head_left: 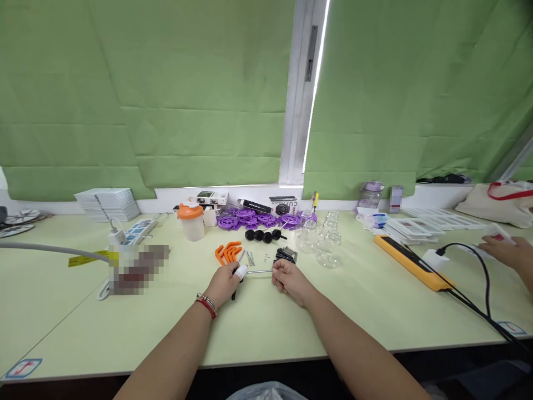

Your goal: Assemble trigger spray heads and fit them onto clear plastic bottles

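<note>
My left hand (225, 282) and my right hand (288, 279) rest on the pale green table (266, 328), each closed on one end of a thin metal rod (260, 271) held level between them. A white cot covers one finger of the left hand, and a black tool handle (234, 293) pokes out below it. Just beyond the hands lie orange plastic pieces (227, 252), loose screws (250, 258) and a small black part (285, 255). Black wheels on an axle (263, 235) lie further back.
Purple plastic wheels (254, 218), several clear glass jars (322, 236) and an orange-lidded cup (191, 221) stand behind. A power strip (139, 228) lies at left. An orange and black bar (412, 261) and black cable (478, 278) lie at right, where another person's hand (506, 251) works.
</note>
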Demonstrator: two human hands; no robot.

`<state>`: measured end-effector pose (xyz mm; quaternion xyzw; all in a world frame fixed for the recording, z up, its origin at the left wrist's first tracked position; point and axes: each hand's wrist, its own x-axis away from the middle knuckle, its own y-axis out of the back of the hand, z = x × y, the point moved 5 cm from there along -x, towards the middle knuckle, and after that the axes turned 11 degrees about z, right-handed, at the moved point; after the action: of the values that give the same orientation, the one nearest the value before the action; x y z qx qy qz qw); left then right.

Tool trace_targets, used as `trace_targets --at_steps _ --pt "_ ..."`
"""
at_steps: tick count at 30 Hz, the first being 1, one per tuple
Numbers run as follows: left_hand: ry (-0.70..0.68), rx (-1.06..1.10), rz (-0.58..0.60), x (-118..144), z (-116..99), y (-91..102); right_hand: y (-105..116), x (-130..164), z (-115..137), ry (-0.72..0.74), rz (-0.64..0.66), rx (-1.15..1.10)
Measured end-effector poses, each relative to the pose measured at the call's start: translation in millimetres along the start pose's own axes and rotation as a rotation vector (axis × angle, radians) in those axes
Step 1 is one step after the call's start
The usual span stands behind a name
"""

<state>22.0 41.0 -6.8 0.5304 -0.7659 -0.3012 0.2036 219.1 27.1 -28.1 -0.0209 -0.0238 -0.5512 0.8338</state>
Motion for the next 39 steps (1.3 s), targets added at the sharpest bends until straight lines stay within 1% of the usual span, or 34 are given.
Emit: trace_targets --at_steps 12,20,26,39 --pt "-0.007 -0.021 -0.018 -1.7 2.3 0.1 -3.9 3.6 6.4 -0.018 -0.027 0.062" --pt "-0.010 -0.018 -0.003 -1.5 4.2 -1.6 -0.1 -0.9 -1.2 -0.026 -0.027 0.040" --pt "-0.003 -0.029 -0.001 -2.4 4.3 -1.5 1.1 -1.7 -3.3 -0.002 0.014 0.031" --pt "0.005 -0.021 -0.004 -1.6 4.2 -0.7 -0.3 -0.9 -1.5 -0.009 -0.014 0.070"
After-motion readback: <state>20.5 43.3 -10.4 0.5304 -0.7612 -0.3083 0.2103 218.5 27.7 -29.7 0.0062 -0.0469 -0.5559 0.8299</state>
